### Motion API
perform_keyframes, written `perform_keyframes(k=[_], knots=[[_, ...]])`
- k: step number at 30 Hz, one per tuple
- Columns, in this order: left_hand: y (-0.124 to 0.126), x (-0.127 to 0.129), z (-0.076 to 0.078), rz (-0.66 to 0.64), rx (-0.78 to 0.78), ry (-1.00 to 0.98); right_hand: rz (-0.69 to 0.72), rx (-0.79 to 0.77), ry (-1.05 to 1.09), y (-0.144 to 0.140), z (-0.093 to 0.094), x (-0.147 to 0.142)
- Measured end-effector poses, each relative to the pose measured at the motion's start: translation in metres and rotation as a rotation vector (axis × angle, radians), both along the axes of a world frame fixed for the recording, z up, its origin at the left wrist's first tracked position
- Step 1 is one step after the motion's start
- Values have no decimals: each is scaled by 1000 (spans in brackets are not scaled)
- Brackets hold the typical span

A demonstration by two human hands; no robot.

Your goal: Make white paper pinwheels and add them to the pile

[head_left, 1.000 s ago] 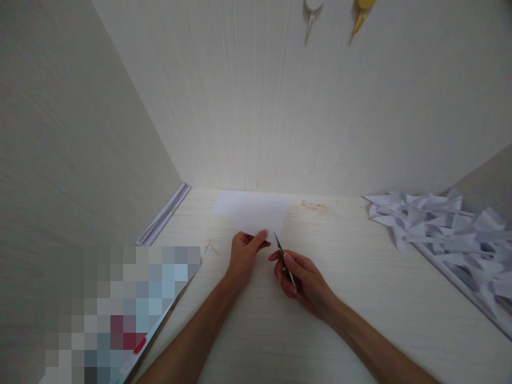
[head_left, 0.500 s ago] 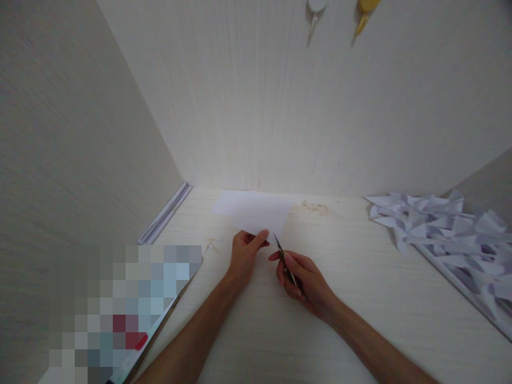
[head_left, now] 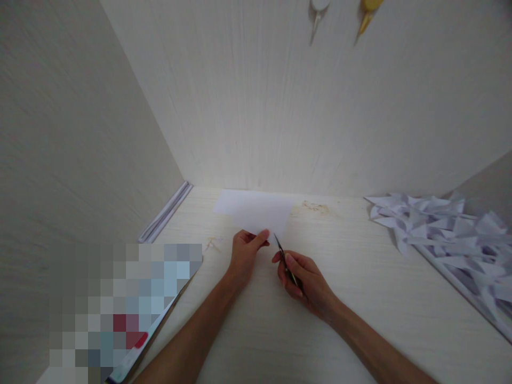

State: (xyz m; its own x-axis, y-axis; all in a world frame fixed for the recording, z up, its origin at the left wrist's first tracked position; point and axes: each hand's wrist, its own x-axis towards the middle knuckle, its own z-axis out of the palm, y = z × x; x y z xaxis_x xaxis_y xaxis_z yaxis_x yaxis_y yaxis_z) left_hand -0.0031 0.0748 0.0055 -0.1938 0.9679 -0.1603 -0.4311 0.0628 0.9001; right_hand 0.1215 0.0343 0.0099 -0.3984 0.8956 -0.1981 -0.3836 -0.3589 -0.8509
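Observation:
My left hand [head_left: 247, 250] is closed, thumb over fingers, on the near edge of a sheet of white paper [head_left: 260, 209]. The sheet stretches back toward the wall, its near right corner beside my thumb. In my closed right hand [head_left: 302, 277] is a slim, dark pair of scissors [head_left: 281, 249], its pointed tip up and to the left. That tip is close to the paper's near right corner; whether it touches the paper I cannot tell. My fingers hide most of the handles.
A heap of folded white paper pieces [head_left: 436, 229] lies at the right. Folded paper strips [head_left: 166, 212] rest along the left wall. Small light scraps [head_left: 214, 244] lie left of my left hand. A partly pixelated board [head_left: 142, 340] is at lower left. Two hooks [head_left: 370, 13] hang on the back wall.
Both hands stay nearly in place; the scissors and the fingers of my right hand have shifted very slightly. The whole view has moved a little.

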Motion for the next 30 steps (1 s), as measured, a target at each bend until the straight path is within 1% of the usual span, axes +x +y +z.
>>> perform_keyframes(k=[11,16,23,30], knots=[[-2,0,0,-25,13,18,-8,-3,-27,0,-2,0],[-2,1,2,-22,8,41,-7,8,-43,0,-2,0],[-1,1,7,44,-9,-96,-9,14,-50,0,-1,1],[-2,0,5,-6,27,-60,-10,9,-52,0,-2,1]])
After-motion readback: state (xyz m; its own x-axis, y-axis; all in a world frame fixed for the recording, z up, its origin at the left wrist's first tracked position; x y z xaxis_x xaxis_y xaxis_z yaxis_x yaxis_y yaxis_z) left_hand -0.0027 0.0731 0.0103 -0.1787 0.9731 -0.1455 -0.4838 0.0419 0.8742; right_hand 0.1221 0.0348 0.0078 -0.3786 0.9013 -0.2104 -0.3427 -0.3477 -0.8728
